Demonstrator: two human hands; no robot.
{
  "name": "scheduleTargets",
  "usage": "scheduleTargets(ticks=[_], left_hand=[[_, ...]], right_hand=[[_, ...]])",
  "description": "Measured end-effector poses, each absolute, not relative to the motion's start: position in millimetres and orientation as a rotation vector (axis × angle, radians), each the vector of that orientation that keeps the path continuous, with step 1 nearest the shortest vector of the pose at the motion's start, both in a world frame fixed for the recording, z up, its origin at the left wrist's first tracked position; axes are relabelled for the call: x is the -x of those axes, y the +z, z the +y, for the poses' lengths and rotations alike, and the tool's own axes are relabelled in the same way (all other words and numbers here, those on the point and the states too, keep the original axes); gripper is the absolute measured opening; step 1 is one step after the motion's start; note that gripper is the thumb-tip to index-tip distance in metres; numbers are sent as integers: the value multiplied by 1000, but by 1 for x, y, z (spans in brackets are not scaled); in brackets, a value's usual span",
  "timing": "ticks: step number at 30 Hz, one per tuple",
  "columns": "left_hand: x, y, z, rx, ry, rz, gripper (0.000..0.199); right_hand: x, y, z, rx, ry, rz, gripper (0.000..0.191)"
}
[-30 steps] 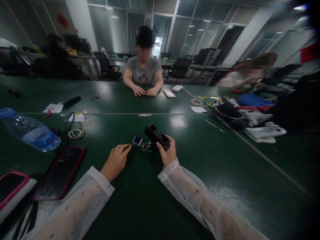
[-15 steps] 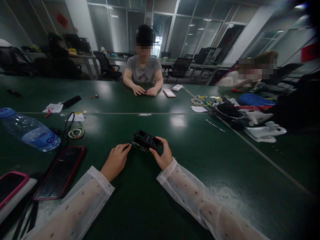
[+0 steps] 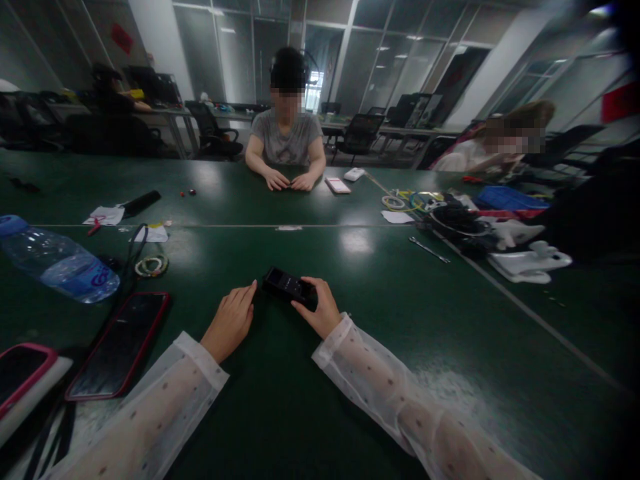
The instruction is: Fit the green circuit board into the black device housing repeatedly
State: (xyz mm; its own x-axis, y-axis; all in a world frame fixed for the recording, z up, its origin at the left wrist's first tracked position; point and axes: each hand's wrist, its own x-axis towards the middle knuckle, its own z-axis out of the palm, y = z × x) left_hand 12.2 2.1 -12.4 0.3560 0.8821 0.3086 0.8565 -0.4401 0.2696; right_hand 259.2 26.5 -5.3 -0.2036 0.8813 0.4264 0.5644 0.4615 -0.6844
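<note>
A small black boxy electronic device (image 3: 285, 284), with a dark window and small marks on its top, lies at a slant on the green table. My right hand (image 3: 324, 308) grips its right end between the thumb and fingers. My left hand (image 3: 231, 319) rests just left of the device, apart from it, with its fingers stretched out and nothing in them. The device's underside is hidden.
At the left are a water bottle (image 3: 75, 270), a red-edged phone (image 3: 120, 343), a pink-cased phone (image 3: 23, 373) and a bracelet (image 3: 151, 266). A wrench (image 3: 429, 250) and piled cables (image 3: 460, 220) lie right. Across the table sits a person (image 3: 287, 140).
The device has tilted down flatter, and the circuit board that showed along its near side is out of sight. My left fingertips have drawn slightly away to the left.
</note>
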Motion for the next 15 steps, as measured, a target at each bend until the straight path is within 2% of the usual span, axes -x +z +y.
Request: scheduleTargets(ticks=[15], left_hand=[[-12,-11,3,-2608,661,1561,46]], right_hand=[[-260,-9,30,1277,537,-1961,55]])
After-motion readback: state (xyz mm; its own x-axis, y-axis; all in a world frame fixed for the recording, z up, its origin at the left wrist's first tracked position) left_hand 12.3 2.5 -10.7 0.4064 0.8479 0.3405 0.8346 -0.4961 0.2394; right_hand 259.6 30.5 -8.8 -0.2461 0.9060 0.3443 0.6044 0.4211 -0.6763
